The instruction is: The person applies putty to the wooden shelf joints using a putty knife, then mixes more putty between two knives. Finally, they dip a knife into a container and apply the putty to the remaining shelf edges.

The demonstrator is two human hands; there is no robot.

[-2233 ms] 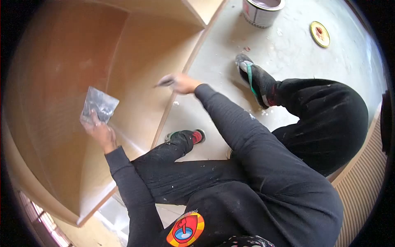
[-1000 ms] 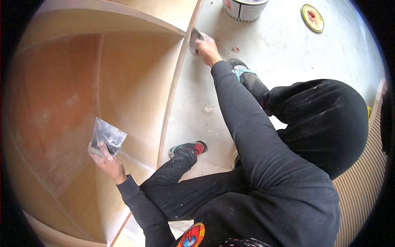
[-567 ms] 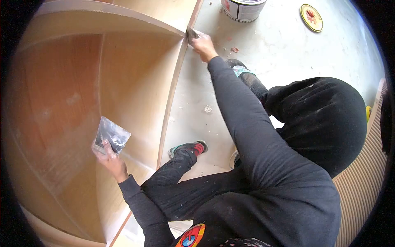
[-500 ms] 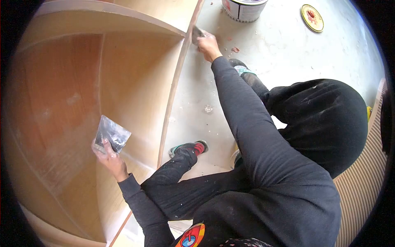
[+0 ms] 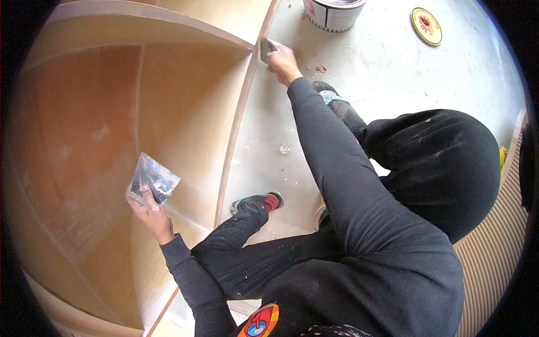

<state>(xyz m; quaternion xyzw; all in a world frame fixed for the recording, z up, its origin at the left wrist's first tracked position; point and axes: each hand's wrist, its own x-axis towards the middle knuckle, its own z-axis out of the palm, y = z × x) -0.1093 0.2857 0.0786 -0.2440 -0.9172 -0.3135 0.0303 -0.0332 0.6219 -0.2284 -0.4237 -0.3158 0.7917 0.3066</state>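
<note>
Right hand: our right hand (image 5: 282, 63) is closed around a small putty knife (image 5: 266, 49), arm fully extended; the blade is pressed against the front edge of the plywood cabinet (image 5: 185, 106), where a shelf meets the upright panel. We judge the flat contact suits spreading or scraping filler along that edge.
Left hand: our left hand (image 5: 150, 212) grips a wide flat scraper blade (image 5: 154, 180) by its lower edge, held tilted inside the open compartment, clear of the panel. It appears to serve as a palette, kept within reach of the knife.
Hand spacing: well apart, one at each end of the compartment.
Cabinet: lies on the concrete floor (image 5: 382, 62), openings facing us.
Tin: an open can (image 5: 333, 11) stands on the floor just beyond the right hand; its lid (image 5: 426, 24) lies apart to the right.
Stance: we squat beside the cabinet edge, one foot (image 5: 257, 201) near the panel.
</note>
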